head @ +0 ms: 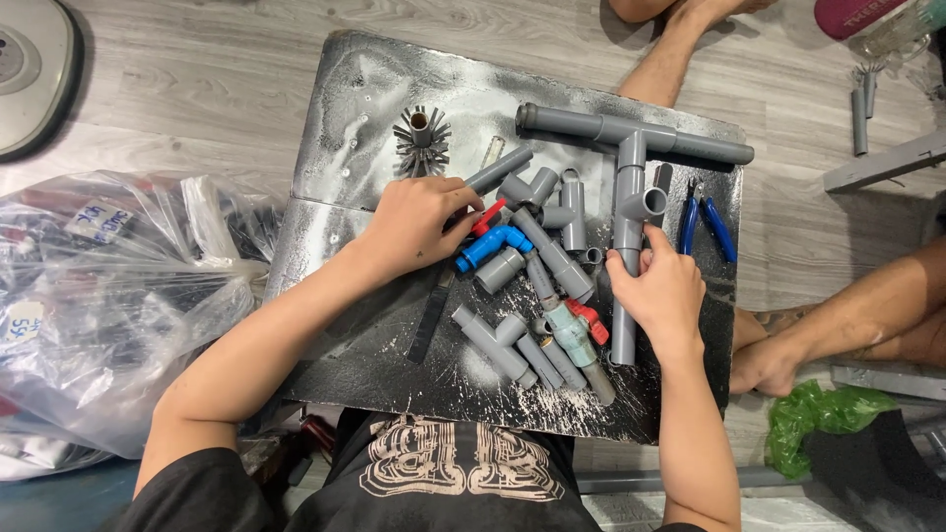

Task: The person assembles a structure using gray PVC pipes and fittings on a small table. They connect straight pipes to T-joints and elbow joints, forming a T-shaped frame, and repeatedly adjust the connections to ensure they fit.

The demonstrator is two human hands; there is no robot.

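Sorting and fitting stage: right hand (662, 296) closed around the upright leg of the grey pipe assembly (628, 197) right of centre on the table (365, 118), left hand (419, 222) fingers curled onto a short grey pipe (498, 169) mid-frame; next move likely needs steady alignment.

Both forearms come up from the bottom edge, bare below short black sleeves, elbows spread wide and wrists angling inward. The left hand (419, 222) lies palm down, back of the hand to the camera, knuckles raised and fingers (463, 197) curled under toward the right, the thumb tucked out of sight. The right hand (662, 291) sits further right, wrist bent slightly, fingers (631, 264) bent and closed in a grip, thumb pressing in from the left. The two hands are well apart.
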